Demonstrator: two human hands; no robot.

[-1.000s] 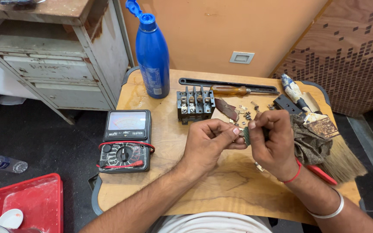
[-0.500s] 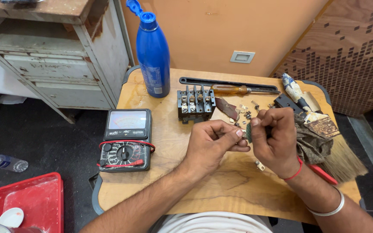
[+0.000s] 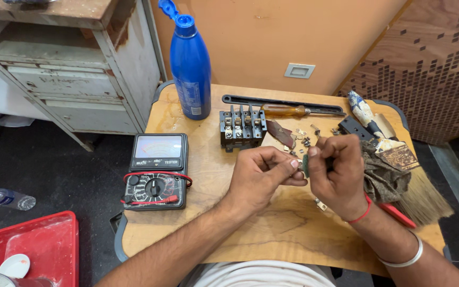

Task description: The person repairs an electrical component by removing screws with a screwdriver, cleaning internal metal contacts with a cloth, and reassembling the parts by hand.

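Over the middle of a small wooden table, my left hand pinches a tiny metal part at its fingertips. My right hand presses a small dark green piece against that part. Both hands meet just in front of a black terminal block with metal screw contacts. Small loose metal contacts and screws lie scattered behind the hands.
An analog multimeter with red leads lies at the left, a blue bottle stands behind it. A screwdriver, a brush and a rag lie at the right. A red tray sits on the floor.
My two hands have stayed together over the table centre, with only small finger movements on the green piece and the metal part.
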